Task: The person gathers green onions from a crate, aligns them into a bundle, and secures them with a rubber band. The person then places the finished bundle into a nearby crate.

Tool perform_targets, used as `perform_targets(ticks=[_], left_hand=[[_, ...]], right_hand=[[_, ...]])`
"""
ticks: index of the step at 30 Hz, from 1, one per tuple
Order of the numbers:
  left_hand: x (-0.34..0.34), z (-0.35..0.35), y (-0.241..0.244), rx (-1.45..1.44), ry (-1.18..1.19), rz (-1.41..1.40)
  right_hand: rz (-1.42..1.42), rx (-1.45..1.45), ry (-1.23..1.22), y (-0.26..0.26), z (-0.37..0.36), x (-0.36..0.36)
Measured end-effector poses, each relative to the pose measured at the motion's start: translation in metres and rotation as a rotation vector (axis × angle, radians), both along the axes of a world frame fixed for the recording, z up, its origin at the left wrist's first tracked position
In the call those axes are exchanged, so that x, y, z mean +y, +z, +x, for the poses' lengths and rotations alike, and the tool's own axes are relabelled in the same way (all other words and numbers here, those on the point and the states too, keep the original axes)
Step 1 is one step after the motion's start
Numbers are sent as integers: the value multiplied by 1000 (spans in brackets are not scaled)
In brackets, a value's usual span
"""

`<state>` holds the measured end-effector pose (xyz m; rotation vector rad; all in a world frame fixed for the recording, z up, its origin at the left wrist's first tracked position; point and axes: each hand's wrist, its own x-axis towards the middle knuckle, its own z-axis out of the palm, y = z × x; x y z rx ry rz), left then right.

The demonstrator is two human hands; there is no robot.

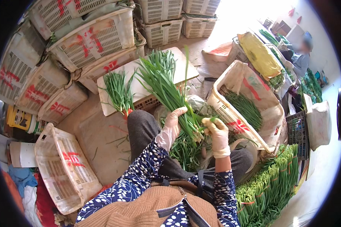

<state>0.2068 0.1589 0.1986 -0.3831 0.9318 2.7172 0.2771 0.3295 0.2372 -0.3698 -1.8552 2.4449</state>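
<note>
My left hand, in a thin pale glove, grips a thick bunch of garlic chives near its lower end. The leaves point away from me and the pale stem ends toward me. Beside those ends, my gloved right hand pinches a green leaf between thumb and fingers. Loose green leaves lie heaped between my knees, below the bunch. Past my left knee, a white board carries a bunch of chives with a red tie and another bunch.
At right, a tilted plastic crate holds loose chives. Banded bundles stand at lower right. Stacked crates line the upper left; another crate sits at lower left. A person is at the far right, beyond a yellow sack.
</note>
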Motion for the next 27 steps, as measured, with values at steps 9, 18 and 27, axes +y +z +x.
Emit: perform_targets(ticks=[9, 18, 27], left_hand=[[-18, 0, -4, -107, -54, 90], [8, 5, -26, -232, -117, 68], [-32, -20, -40, -127, 58, 201]], right_hand=[[-81, 61, -161, -13, 9, 38], [276, 127, -26, -29, -5, -5], [381, 86, 60, -14, 16, 76]])
